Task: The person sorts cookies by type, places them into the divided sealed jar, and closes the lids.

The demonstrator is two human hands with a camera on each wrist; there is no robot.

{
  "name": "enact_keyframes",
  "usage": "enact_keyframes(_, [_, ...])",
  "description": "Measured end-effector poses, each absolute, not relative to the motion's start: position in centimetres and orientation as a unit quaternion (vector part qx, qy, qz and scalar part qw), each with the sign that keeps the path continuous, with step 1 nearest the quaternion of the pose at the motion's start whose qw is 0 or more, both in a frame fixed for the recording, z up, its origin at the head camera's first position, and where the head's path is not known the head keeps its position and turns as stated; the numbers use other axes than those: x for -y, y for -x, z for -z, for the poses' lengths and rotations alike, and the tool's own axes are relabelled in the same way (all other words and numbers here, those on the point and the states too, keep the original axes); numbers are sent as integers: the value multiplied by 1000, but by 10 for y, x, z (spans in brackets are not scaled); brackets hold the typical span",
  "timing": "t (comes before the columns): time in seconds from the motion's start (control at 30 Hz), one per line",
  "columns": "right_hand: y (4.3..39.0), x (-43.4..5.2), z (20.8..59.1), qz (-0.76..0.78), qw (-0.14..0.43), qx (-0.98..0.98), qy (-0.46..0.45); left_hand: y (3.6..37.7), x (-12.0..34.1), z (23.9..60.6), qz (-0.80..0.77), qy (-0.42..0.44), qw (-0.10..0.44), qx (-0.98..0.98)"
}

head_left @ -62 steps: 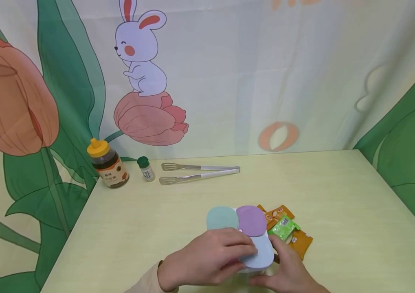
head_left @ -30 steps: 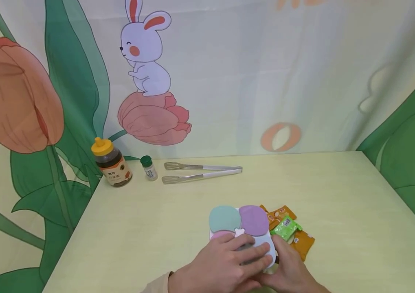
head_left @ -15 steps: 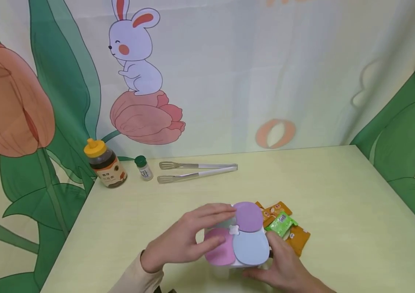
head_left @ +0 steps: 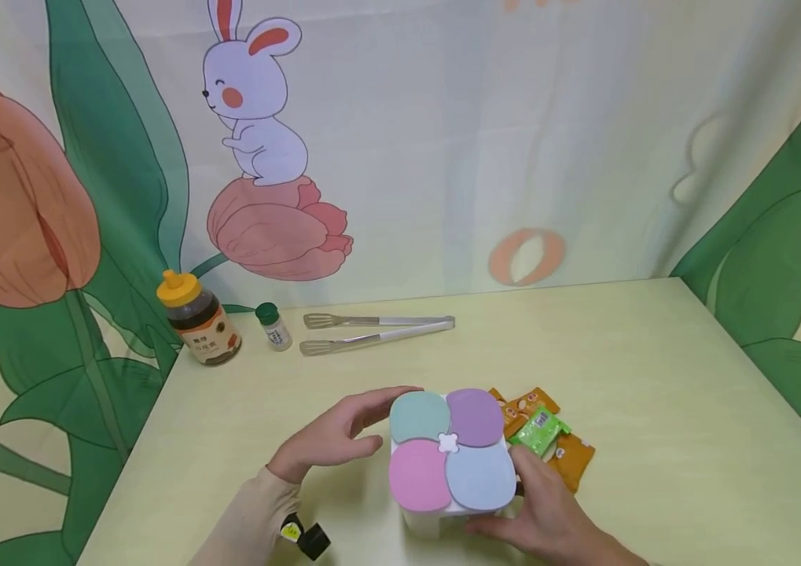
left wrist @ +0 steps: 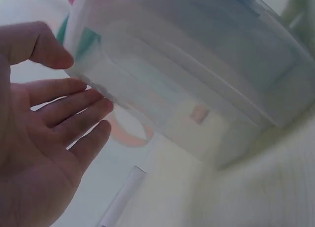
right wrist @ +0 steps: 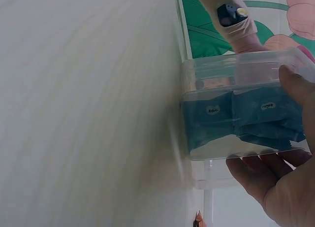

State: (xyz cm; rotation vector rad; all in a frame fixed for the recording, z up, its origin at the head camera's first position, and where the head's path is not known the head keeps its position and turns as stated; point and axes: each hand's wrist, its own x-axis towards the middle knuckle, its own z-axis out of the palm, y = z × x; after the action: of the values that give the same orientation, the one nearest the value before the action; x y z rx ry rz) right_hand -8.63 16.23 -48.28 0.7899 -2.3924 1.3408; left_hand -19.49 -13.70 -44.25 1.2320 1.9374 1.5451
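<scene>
A clear plastic storage box (right wrist: 236, 72) has four coloured lids on top: teal, purple (head_left: 475, 417), pink (head_left: 420, 475) and light blue, with a small white knob (head_left: 448, 442) at their centre. All four lids lie down flat. Blue packets (right wrist: 211, 116) show through its wall in the right wrist view. My right hand (head_left: 549, 507) grips the box's near right corner, thumb on one side and fingers on the other. Beside the box's left side, my left hand (head_left: 332, 432) is spread with loose fingers, fingertips close to the far left corner. In the left wrist view its palm (left wrist: 37, 138) holds nothing.
Orange and green snack packets (head_left: 541, 431) lie just right of the box. At the back left stand a honey bottle (head_left: 205, 330) with a yellow cap and a small green-capped shaker (head_left: 274, 326). Metal tongs (head_left: 379, 334) lie near the printed curtain (head_left: 400, 141).
My left hand has moved from the light blue lid across the top and off to the box's left side, uncovering all four lids. My right hand keeps its grip at the right corner.
</scene>
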Motion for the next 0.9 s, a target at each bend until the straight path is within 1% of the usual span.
enact_keyframes(0.13, [87, -162, 483, -465, 136, 830, -275, 200, 134, 455, -542, -428, 234, -684])
enact_keyframes(0.27, [87, -161, 483, -459, 140, 832, -279, 201, 130, 459, -545, -432, 249, -674])
enact_keyframes(0.4, [88, -160, 484, -452, 150, 833, -281, 202, 128, 461, -548, -435, 252, -669])
enact_keyframes(0.7, [86, -161, 485, -436, 164, 839, -280, 203, 125, 463, -524, -399, 255, -708])
enact_keyframes(0.9, [86, -162, 483, -443, 149, 839, -278, 201, 125, 465, -524, -384, 250, -718])
